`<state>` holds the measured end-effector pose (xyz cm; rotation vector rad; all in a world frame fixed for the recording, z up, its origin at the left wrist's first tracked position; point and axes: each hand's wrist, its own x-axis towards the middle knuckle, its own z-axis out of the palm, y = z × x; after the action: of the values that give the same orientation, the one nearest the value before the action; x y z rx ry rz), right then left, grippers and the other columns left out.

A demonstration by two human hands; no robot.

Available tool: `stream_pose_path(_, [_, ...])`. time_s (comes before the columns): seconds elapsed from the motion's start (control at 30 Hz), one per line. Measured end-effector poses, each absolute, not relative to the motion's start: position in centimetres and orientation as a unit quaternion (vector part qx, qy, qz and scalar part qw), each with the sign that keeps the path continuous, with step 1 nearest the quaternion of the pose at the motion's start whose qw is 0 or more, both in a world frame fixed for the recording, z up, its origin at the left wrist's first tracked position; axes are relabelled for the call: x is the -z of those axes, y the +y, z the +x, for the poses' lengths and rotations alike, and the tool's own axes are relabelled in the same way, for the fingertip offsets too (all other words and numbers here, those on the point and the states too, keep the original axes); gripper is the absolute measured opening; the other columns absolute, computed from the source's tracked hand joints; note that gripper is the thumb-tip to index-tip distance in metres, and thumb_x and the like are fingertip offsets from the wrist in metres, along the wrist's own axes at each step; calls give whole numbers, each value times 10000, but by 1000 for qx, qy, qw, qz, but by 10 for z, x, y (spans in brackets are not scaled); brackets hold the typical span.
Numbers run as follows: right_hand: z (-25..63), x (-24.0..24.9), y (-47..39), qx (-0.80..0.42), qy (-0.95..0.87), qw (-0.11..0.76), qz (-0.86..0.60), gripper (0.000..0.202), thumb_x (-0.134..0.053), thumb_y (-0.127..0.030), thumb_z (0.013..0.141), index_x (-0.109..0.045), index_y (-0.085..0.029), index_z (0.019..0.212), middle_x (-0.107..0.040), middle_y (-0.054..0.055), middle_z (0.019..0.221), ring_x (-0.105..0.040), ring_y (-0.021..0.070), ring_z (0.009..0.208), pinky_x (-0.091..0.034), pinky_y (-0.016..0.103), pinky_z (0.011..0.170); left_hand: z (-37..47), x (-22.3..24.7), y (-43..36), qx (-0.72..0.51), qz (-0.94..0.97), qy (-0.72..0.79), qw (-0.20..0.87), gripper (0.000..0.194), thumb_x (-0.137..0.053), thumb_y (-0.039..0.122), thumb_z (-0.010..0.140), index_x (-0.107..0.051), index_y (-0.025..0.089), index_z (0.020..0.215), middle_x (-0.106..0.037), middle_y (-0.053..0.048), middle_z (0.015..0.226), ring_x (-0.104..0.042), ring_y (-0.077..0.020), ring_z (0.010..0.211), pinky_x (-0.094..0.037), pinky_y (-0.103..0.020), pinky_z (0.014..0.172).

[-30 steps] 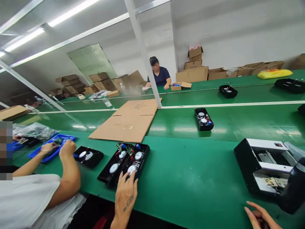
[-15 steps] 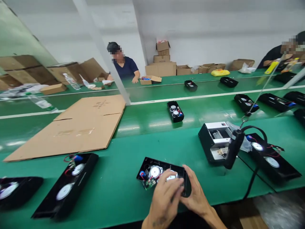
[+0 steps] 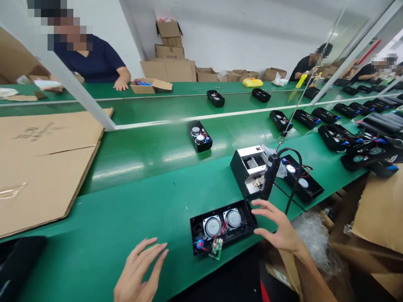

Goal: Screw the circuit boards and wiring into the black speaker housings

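Note:
Before me on the green bench [image 3: 151, 209] lies an open black speaker housing [image 3: 242, 235]. Two round speakers sit in it, the left one [image 3: 212, 227] and the right one [image 3: 233, 218], joined by red wires. A small green circuit board [image 3: 216, 248] hangs over its near edge, and a blue round part [image 3: 200, 243] lies in the left corner. My right hand [image 3: 280, 228] is at the housing's right end, thumb and fingers apart; whether it touches the end is unclear. Left of the housing, my left hand [image 3: 141, 268] hovers with fingers stretched out, holding nothing.
A black-and-silver machine [image 3: 250, 170] stands behind the housing, with a black hanging power screwdriver [image 3: 270, 176] beside it. Flat cardboard [image 3: 47, 167] covers the left. More housings lie on the belt [image 3: 147, 147] and at right. A co-worker [image 3: 91, 58] sits opposite.
Both hands have come off the housing's middle; the left has moved left and opened, the right stays by the right end. The housing has turned, and my view has swung right.

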<state>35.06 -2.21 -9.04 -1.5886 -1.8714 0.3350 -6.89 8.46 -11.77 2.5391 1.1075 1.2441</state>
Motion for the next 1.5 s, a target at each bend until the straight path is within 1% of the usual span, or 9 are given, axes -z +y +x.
stream_pose_path(0.07, [318,89,-22,-98,-723,394,-559,177,-742,-236,934,-746,-139,1082,-635,20,1249,-585,-34,1246,-498,89,1124,-57,115,86,-400,855,324,64,160,-671,135,1011,-703,204,1152,-746,-32,1027,-690,-218,1126,-552,-401,1022])
stream_pose_path(0.2, [250,102,-4,-91,-748,458,-471,154,-683,-256,991,-738,-116,1024,-675,12,1098,-603,-14,1185,-451,163,1087,-26,105,90,-347,902,235,99,218,-718,261,1009,-682,193,1213,-755,-50,1090,-594,-274,1346,-395,-515,1252])
stream_pose_path(0.37, [248,97,28,-101,-688,497,-520,131,-591,-122,1007,-712,-89,969,-669,-5,1019,-601,-63,1041,-458,81,976,2,105,96,-325,914,197,140,240,-674,213,1030,-641,188,1266,-764,-43,1119,-492,-268,1509,-322,-549,1313])
stream_pose_path(0.67, [293,81,26,-57,-848,188,-492,291,-478,-152,1053,-691,-213,1243,-605,4,1142,-431,39,1026,-322,189,939,32,117,95,-373,858,319,154,147,-612,126,1043,-627,168,1183,-734,-61,1099,-659,-202,1270,-463,-483,1241])
stream_pose_path(0.87, [270,92,18,-141,-851,29,-505,347,-383,-277,1134,-669,-239,1328,-578,36,1186,-419,66,1063,-301,243,977,40,118,84,-378,867,289,148,346,-509,-68,975,-633,173,1190,-745,-34,1061,-642,-223,1304,-437,-537,1248])
stream_pose_path(1.0, [269,87,20,-175,-854,-19,-489,335,-388,-284,1131,-683,-209,1272,-589,44,1140,-437,83,1051,-307,256,986,33,108,77,-320,904,242,150,459,-492,-92,941,-619,141,1316,-767,-42,1061,-544,-297,1427,-329,-629,1291])
stream_pose_path(1.17, [270,88,23,-212,-851,-41,-478,338,-381,-269,1121,-668,-202,1287,-596,46,1187,-470,106,1129,-340,275,1033,30,107,71,-246,930,226,155,331,-611,108,990,-636,136,1319,-744,-66,1231,-476,-367,1477,-253,-636,1322])
stream_pose_path(1.37, [269,83,21,-305,-819,-58,-482,360,-505,-223,985,-660,-179,1307,-587,70,1220,-492,116,1128,-354,320,1101,36,124,69,-251,935,215,125,395,-565,-28,951,-606,85,1327,-749,-72,1127,-561,-318,1399,-302,-605,1306])
stream_pose_path(1.5, [263,88,16,-294,-808,-38,-509,378,-526,-220,965,-668,-154,1309,-570,95,1232,-481,119,1166,-325,350,1169,38,126,72,-258,925,222,168,294,-562,28,1004,-606,122,1279,-752,-58,1121,-631,-235,1321,-318,-538,1309])
